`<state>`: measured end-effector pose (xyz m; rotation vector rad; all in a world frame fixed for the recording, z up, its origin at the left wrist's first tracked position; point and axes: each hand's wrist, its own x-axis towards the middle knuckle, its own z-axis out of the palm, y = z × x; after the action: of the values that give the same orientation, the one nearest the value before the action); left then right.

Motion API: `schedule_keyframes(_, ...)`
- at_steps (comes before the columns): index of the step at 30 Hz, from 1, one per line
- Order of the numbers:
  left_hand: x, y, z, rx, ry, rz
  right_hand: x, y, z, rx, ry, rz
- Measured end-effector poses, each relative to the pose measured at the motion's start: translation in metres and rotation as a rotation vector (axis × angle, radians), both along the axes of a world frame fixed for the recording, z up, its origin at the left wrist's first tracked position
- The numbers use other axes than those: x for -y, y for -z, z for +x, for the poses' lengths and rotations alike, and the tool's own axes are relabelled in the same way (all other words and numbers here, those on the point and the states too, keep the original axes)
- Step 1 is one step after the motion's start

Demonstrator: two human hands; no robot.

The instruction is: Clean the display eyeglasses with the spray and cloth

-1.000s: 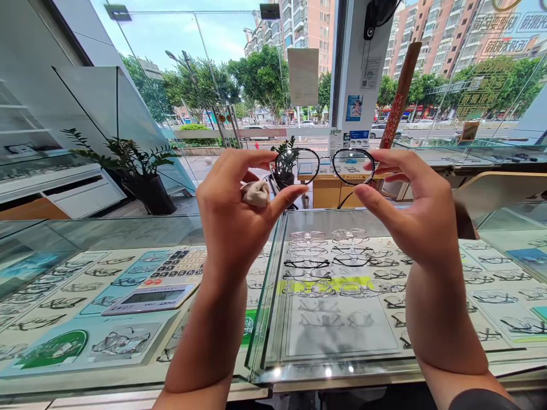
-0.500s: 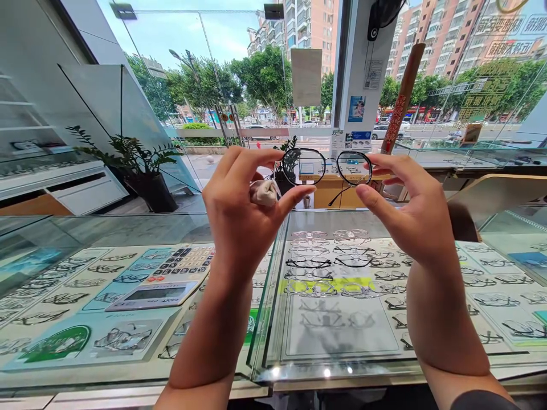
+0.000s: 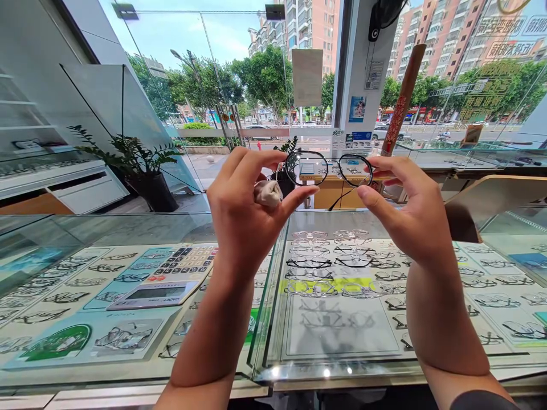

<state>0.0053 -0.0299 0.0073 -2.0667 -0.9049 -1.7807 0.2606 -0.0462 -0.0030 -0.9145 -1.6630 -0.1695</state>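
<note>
Upper centre, the hands, left (image 3: 245, 199) and right (image 3: 410, 199), pinch the round eyeglasses (image 3: 327, 168) by the rims; the left also clasps a cloth (image 3: 268, 193). Best keep fingertips off the lenses.

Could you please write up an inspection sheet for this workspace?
Surface: glass display counter, reflecting spots of light near its front edge.
Job's things: dark-rimmed eyeglasses, held up above the counter; pale bunched cloth.
Clutter: calculator on the left; rows of display frames under the glass.
Hands: left hand at one end of the eyeglasses, cloth against its palm; right hand at the other end.
Cables: what looks like a thin cord below the black device on the pillar.
Surroundings: potted plant on the left; large windows facing a street with trees and buildings.
</note>
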Motion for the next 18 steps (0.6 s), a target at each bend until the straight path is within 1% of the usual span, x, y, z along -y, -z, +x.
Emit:
schedule_keyframes(7, -0.003, -0.001, 0.001, -0.032, -0.037, 0.049, -0.002, 0.001, -0.001, -0.001, 0.022, 0.045)
schedule_keyframes(11, -0.005, -0.001, 0.0, -0.03, -0.04, 0.042, -0.001, 0.001, -0.002, 0.005, 0.03, 0.057)
schedule_keyframes(13, -0.009, -0.001, -0.004, -0.025, -0.01, 0.007, 0.0, 0.001, -0.004, -0.003, 0.04, 0.08)
schedule_keyframes(18, -0.018, -0.003, -0.016, -0.026, 0.082, -0.141, 0.006, 0.001, -0.013, -0.019, 0.049, 0.169)
